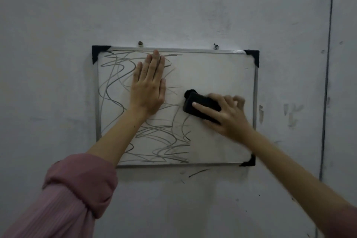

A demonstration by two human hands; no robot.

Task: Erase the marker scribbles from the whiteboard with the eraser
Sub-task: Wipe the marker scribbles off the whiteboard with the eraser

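On the whiteboard [222, 75], left hand [148, 91] presses flat; right hand [229, 114] grips the eraser [201, 106].

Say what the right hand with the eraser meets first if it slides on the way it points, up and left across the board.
Probably the left hand, pressed flat on the whiteboard. The right hand grips the eraser, whose leading end aims there; only bare board and faint scribbles lie between.
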